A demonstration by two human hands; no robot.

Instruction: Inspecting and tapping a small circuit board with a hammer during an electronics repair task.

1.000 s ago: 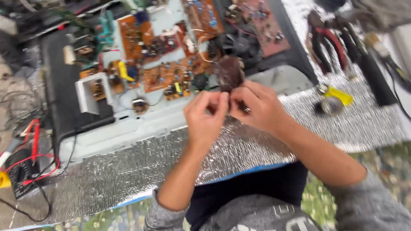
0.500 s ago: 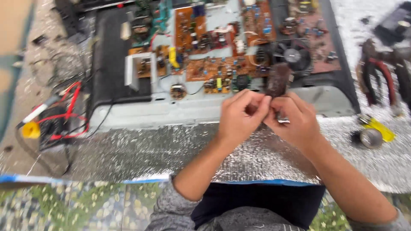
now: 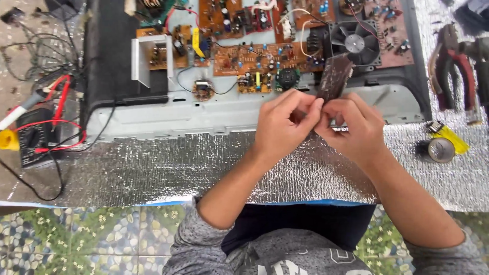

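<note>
Holding a small dark brown circuit board [image 3: 333, 77] between both hands, you are keeping it raised just above the near edge of an opened grey chassis [image 3: 214, 119]. Your left hand [image 3: 282, 127] is pinching narrow at its lower end, fingertips pressed together, while your right hand [image 3: 354, 130] is closing around the same end, apparently steadying it; a small metal part shows by your right fingers, too small to identify. The board is tilting up and away from you, its top overlapping a black cooling fan [image 3: 355, 43], so one face is turned toward your eyes. Orange circuit boards [image 3: 254, 53] are sitting inside the chassis. A multimeter [image 3: 35, 140] with red leads is lying far left on the silver foil mat [image 3: 153, 170], and red-handled pliers [image 3: 453, 71] are lying at the right, within reach.
</note>
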